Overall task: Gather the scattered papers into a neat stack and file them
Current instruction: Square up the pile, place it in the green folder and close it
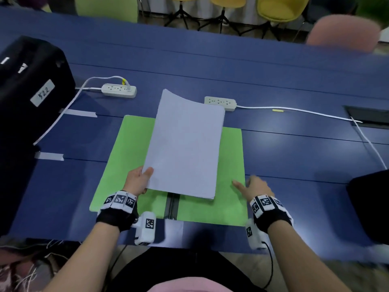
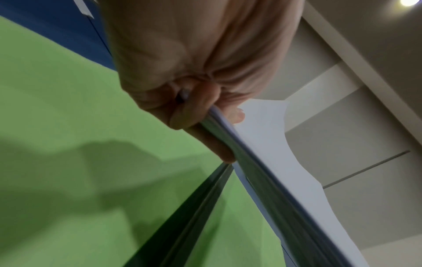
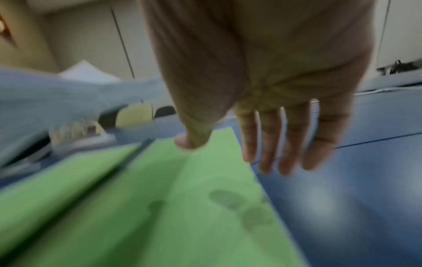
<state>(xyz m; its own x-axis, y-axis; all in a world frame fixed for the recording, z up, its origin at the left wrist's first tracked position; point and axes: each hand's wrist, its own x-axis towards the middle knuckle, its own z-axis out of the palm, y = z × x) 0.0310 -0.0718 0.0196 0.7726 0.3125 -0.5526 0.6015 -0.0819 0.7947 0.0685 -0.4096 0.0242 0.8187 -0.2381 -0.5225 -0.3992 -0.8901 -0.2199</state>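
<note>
A neat stack of white papers [image 1: 185, 144] hangs tilted over an open green folder [image 1: 229, 199] that lies flat on the blue table. My left hand [image 1: 140, 178] pinches the stack's near left corner, thumb on top and fingers beneath; the left wrist view shows the stack's edge [image 2: 262, 180] in my left hand [image 2: 200, 115] above the folder [image 2: 68, 144] and its dark spine [image 2: 194, 216]. My right hand [image 1: 252, 186] hovers open over the folder's right edge, fingers straight. In the right wrist view my right hand [image 3: 274, 144] is spread above the folder [image 3: 160, 207], holding nothing.
Two white power strips [image 1: 119, 90] [image 1: 220, 103] with cords lie behind the folder. A black case [image 1: 27, 85] stands at the left, another dark object [image 1: 370, 207] at the right edge. Strips of tape [image 1: 49, 156] mark the table. Chairs stand beyond the far edge.
</note>
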